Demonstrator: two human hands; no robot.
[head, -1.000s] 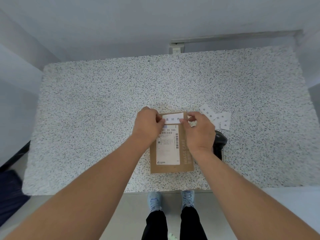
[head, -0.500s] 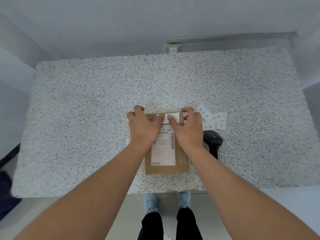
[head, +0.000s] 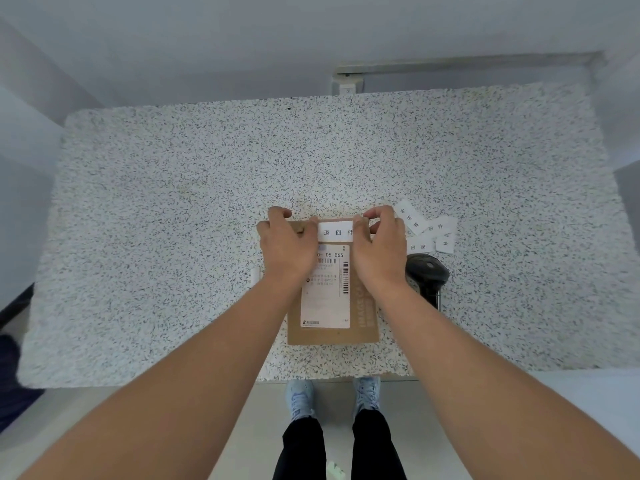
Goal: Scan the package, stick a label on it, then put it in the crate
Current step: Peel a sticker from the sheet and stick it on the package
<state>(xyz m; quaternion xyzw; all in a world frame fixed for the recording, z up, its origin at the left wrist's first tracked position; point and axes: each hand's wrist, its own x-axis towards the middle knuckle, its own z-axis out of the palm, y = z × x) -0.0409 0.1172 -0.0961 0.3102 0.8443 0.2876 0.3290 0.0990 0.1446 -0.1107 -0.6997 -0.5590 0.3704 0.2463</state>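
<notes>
A flat brown cardboard package [head: 363,317] lies near the front edge of the speckled table [head: 173,202], with a white shipping label on its face. A white strip label [head: 336,232] with three printed characters lies flat across the package's far end. My left hand [head: 287,247] grips the far left corner, fingers curled over the edge and thumb on the strip's left end. My right hand [head: 381,251] grips the far right corner the same way, its thumb on the strip's right end. No crate shows clearly.
A black handheld scanner [head: 427,271] lies just right of the package. Several loose white labels [head: 429,233] are scattered behind it. A small white scrap [head: 255,276] sits left of the package. A dark blue object [head: 10,375] is at the left edge, below the table.
The strip label, held between my fingertips a second ago, now lies flat on the package. My hands have spread apart to its two ends and curled over the far edge.
</notes>
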